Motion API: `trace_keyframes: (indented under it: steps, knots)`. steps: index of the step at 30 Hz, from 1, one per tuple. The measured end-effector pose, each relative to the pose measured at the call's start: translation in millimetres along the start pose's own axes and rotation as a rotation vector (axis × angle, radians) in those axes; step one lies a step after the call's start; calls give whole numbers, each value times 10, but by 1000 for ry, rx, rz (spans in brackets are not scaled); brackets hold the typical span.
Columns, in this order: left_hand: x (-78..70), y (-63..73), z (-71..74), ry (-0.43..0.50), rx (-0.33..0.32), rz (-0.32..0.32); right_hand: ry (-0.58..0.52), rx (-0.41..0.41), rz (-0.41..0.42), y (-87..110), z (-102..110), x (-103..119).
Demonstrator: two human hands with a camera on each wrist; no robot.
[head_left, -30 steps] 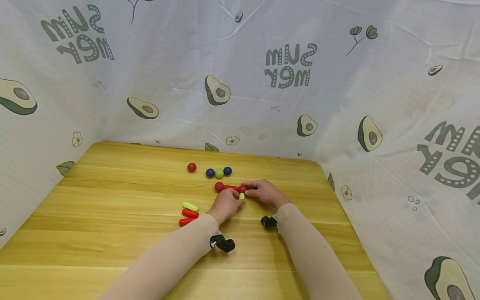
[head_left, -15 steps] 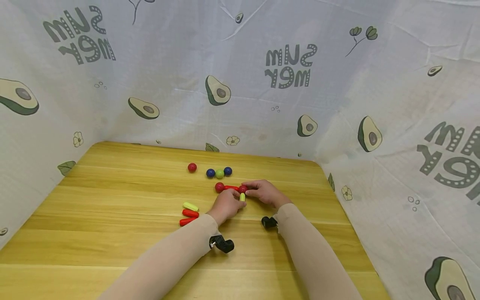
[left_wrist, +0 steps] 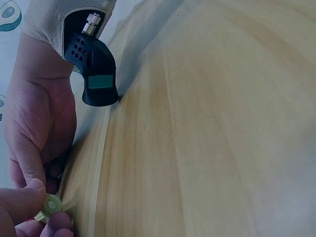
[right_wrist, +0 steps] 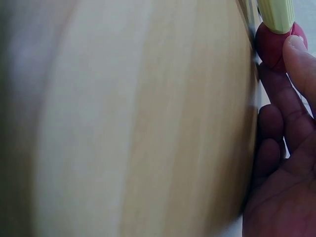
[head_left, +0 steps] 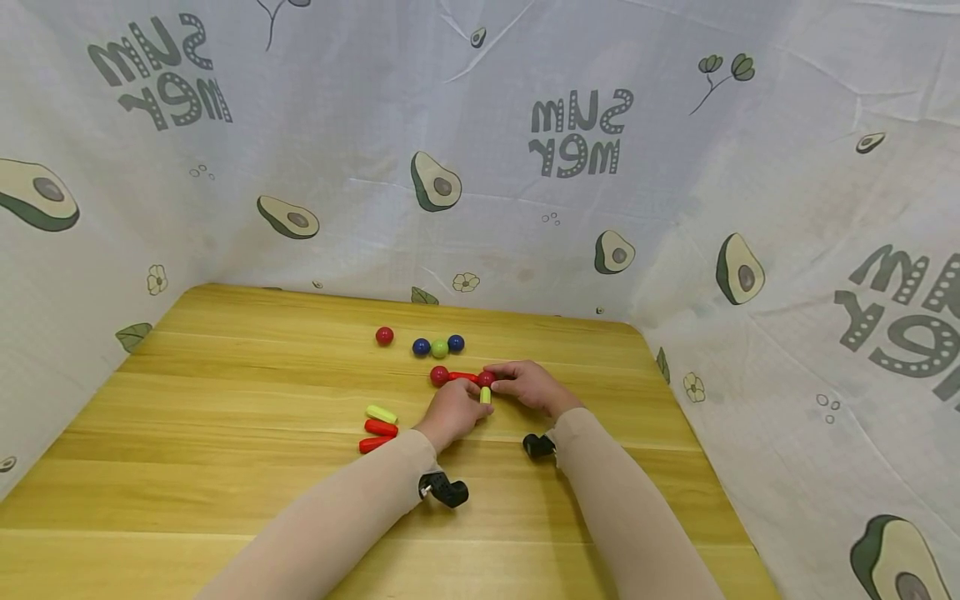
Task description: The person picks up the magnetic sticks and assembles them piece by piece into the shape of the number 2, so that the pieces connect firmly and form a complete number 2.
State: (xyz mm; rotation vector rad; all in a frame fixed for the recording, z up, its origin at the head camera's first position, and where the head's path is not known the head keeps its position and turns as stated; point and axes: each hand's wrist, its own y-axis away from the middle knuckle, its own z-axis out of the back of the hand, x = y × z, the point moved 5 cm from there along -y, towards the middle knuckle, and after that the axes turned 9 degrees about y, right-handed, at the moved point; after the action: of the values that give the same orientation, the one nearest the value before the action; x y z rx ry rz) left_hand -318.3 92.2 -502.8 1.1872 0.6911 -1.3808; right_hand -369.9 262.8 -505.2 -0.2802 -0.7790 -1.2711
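Observation:
In the head view, my left hand pinches a yellow-green rod between thumb and fingers. One end of the rod touches a red ball in the right wrist view. The thumb and fingers of my right hand hold that ball from the right side. A red rod runs left from the held ball to another red ball. From the left wrist, the near end of the yellow-green rod shows a pale round disc.
Behind the hands lie two blue balls with a green ball between them, and a separate red ball. Left of my left hand are a yellow-green rod and two red rods. Printed cloth surrounds the wooden table.
The yellow-green rod and left fingertips shifted very slightly early on, then stayed put. Both hands keep their hold, and the other balls and rods lie as before.

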Motion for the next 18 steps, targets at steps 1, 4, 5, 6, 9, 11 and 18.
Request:
trace_keyframes:
  steps: [1, 4, 5, 6, 9, 11, 18]
  knots:
    - [1, -1, 0, -3, 0, -1, 1, -1, -3, 0, 0, -1]
    - [9, -5, -2, -11, 2, 0, 5, -3, -9, -1, 4, 4]
    - [11, -6, -1, -14, 4, -1, 5, -2, -11, -1, 4, 6]
    - [12, -5, -1, -16, 7, -1, 7, -2, -11, -2, 4, 9]
    - [11, -1, 1, -15, 17, -4, 8, -1, -11, -8, 4, 15]
    - [10, 2, 0, -10, 28, -7, 8, 0, -9, -14, 1, 11]
    - [2, 23, -2, 15, 49, -8, 3, 1, -9, -4, -1, 8]
